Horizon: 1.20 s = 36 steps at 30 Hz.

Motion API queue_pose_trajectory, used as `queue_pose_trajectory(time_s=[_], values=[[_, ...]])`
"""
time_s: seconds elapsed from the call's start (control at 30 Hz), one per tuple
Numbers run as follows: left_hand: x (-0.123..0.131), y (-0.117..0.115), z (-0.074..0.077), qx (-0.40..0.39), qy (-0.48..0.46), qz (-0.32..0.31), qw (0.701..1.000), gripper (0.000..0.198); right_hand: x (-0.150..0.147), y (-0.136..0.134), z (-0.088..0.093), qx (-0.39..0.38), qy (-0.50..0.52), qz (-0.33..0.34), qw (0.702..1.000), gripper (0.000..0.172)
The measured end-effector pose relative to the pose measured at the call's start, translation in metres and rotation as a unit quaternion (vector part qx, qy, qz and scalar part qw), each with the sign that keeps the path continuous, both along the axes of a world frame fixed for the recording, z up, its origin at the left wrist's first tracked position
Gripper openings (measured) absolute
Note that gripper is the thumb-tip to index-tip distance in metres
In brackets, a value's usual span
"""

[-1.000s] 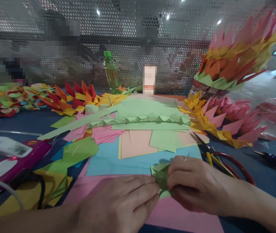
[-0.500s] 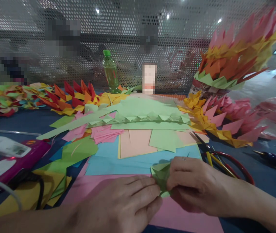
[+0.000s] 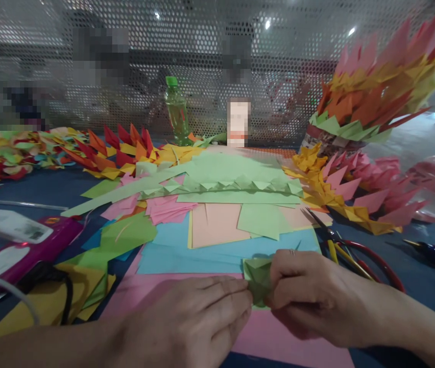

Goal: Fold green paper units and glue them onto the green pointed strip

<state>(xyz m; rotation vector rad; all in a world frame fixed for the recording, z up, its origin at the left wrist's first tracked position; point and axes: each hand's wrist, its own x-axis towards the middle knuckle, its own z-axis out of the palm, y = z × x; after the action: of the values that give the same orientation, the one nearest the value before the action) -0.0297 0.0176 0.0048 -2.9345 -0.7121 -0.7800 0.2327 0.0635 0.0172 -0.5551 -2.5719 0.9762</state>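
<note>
Your blue table [image 3: 45, 190] fills most of the view, and a perforated metal screen [image 3: 202, 51] stands along its far edge. At the far right rises a tall spiked paper build [image 3: 378, 82] of pink, yellow and orange points, with a looser heap of pink and yellow points [image 3: 347, 189] at its foot. A second band of red, orange and yellow points [image 3: 121, 151] lies to the far left.

In front of you the flat sheets overlap. A pink sheet [image 3: 279, 342] is nearest, under your hands. A blue sheet [image 3: 198, 253] lies beyond it, then a peach one [image 3: 217, 225], then pale green sheets [image 3: 233, 171] carrying a row of folded green triangles [image 3: 221, 186].

Your left hand [image 3: 190, 319] lies low over the pink sheet, its fingers close together and stretched toward the middle. Your right hand [image 3: 309, 296] meets it from the other side, fingers curled (a ring sits on one of them).

A pink and white glue gun [image 3: 22, 245] rests at the left edge. Red-handled scissors [image 3: 355, 255] lie just right of your right hand, and a green-capped bottle [image 3: 176, 110] stands by the screen.

Smallest of all is the folded green piece [image 3: 259, 278]. It is pinched between your two hands, just above the near edge of the blue sheet. The left fingertips close on its left edge and the right fingers fold over its right side.
</note>
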Motion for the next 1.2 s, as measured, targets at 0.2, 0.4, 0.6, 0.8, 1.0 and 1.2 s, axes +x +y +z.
queue_pose_trajectory(time_s=[0.2,0.4,0.6,0.8,1.0,1.2], values=[[-0.001,-0.001,0.003,0.013,0.008,-0.011,1.000,0.046,-0.001,0.000,0.000,0.009,0.006,0.007,1.000,0.025],[-0.001,-0.004,0.002,0.017,0.008,0.009,1.000,0.042,-0.001,0.002,0.001,0.011,-0.005,0.015,1.000,0.025],[0.002,0.001,0.011,0.021,0.064,-0.017,0.998,0.041,-0.003,0.001,0.003,0.046,-0.002,0.021,0.999,0.024],[0.004,0.006,0.013,-0.043,0.116,-0.036,0.992,0.035,-0.003,-0.003,-0.001,0.099,-0.026,0.019,0.995,0.020],[0.003,0.005,0.008,-0.073,0.127,-0.010,0.989,0.030,-0.002,-0.003,-0.002,0.122,-0.047,0.020,0.991,0.018],[0.003,0.002,0.010,-0.073,0.121,-0.027,0.990,0.032,0.000,-0.001,0.003,0.137,-0.025,0.030,0.990,0.022]])
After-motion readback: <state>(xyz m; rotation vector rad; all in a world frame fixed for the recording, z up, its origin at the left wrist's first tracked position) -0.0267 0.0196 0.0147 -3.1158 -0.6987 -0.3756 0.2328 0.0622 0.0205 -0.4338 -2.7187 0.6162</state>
